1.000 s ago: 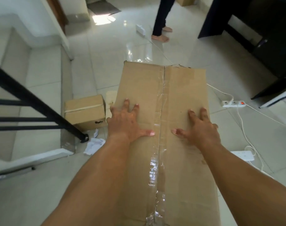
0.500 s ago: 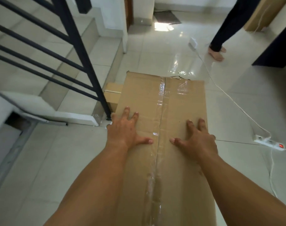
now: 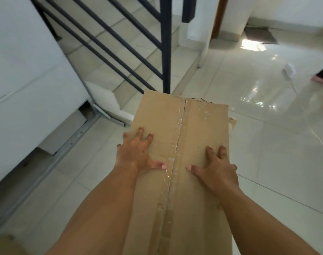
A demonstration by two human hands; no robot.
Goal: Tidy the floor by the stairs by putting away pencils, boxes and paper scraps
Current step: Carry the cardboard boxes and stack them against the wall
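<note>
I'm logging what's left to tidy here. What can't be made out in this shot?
- Floor clutter by the stairs: hidden behind the box, head view.
- Near end of the box: cut off by the bottom edge.
- Small white thing on the floor: too small to name.
- Other person: cut off by the right edge.

A long cardboard box (image 3: pixel 184 153) is laid at the centre, running from 6 toward 12 o'clock. The left hand (image 3: pixel 136 153) and right hand (image 3: pixel 216 172) are pressed flat on its top, either side of the taped seam. The stair railing (image 3: pixel 165 43) and steps (image 3: pixel 142 57) are placed at 11 o'clock beyond the box's far end; open floor (image 3: pixel 267 144) is spread toward 2 o'clock.
</note>
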